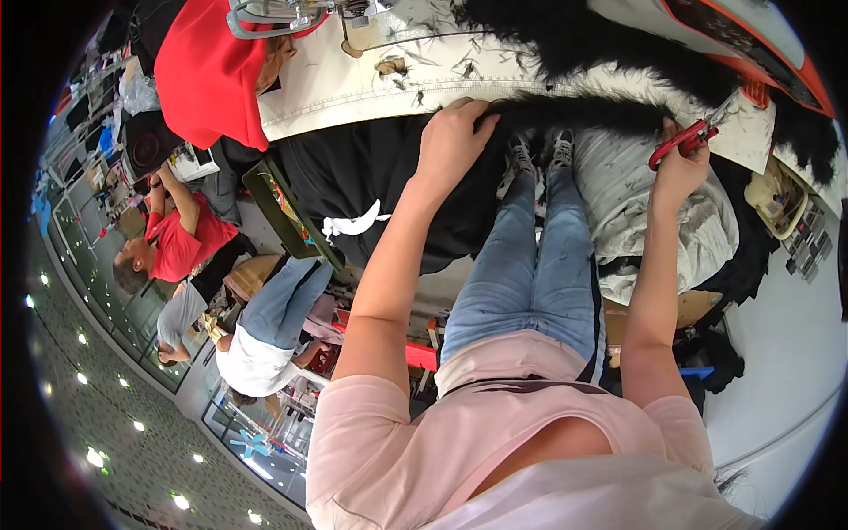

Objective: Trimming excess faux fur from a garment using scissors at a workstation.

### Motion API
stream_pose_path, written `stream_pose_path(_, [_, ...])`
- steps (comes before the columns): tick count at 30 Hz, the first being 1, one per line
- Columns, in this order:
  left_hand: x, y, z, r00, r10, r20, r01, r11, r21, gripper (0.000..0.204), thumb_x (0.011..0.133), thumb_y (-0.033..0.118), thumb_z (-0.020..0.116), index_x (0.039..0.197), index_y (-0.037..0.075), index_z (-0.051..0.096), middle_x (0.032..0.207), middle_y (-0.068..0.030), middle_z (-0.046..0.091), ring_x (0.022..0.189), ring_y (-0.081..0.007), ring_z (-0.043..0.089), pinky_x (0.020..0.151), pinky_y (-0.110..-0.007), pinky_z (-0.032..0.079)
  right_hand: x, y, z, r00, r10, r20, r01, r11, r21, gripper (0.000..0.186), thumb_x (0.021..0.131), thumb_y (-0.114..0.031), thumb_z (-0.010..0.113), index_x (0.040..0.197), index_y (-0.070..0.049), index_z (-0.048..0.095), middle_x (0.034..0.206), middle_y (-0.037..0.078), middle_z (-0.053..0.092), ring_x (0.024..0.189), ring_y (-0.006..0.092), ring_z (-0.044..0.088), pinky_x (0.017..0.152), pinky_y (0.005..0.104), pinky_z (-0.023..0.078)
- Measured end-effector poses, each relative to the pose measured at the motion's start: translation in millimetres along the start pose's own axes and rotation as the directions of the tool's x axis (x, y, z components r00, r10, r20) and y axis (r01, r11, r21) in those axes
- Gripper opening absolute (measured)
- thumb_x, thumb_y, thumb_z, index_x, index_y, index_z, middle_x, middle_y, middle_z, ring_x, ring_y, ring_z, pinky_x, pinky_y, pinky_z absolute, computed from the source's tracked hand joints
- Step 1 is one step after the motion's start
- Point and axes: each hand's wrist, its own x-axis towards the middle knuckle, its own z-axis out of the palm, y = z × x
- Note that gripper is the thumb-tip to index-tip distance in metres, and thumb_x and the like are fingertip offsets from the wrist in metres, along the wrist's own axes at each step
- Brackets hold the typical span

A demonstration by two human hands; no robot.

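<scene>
A narrow black fur strip (579,111) lies stretched along the front edge of the pale table (340,99). My left hand (453,140) is closed, fingers and thumb pinching the strip's left end. At the strip's right end, my right hand (678,177) is wrapped round red-handled scissors (685,144), their blades pointing up and away to the right. My right fingertips touch the fur there; whether they also grip it, I cannot tell. Larger black fur pieces (565,40) spread over the far side of the table.
Loose black fur tufts (468,66) litter the tabletop. Red cloth (208,75) hangs at the left under a metal machine part (287,13). Black fabric (380,177) and a pale crumpled cloth (636,194) hang below the edge. Several people work farther left, including one in red (194,234).
</scene>
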Motion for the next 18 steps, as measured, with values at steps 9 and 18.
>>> stream_pose_path(9, [2.9,-0.8,1.6,1.000,0.002,-0.022,-0.002,1.000,-0.012,0.019,0.082,0.018,0.065,0.090,0.000,0.065,0.087,-0.0157,0.063,0.081,-0.0348,0.061,0.071,-0.040,0.049,0.9,2.5,1.3,1.000,-0.021,-0.022,0.023,0.996,0.089,0.022,0.080,-0.005,0.074,0.095,0.004,0.059,0.080,0.001,0.061,0.067,0.0039,0.049,0.062,0.0174,0.041])
stream_pose_path(18, [4.9,-8.4,-0.3,0.995,0.035,-0.094,-0.041,0.997,-0.061,0.016,0.082,0.012,0.064,0.093,0.000,0.066,0.088,-0.0158,0.064,0.080,-0.0351,0.061,0.071,-0.039,0.049,1.4,3.1,-1.9,1.000,-0.019,0.000,0.019,1.000,0.015,0.022,0.080,-0.005,0.073,0.095,0.003,0.060,0.079,0.001,0.060,0.067,0.0043,0.050,0.062,0.0181,0.041])
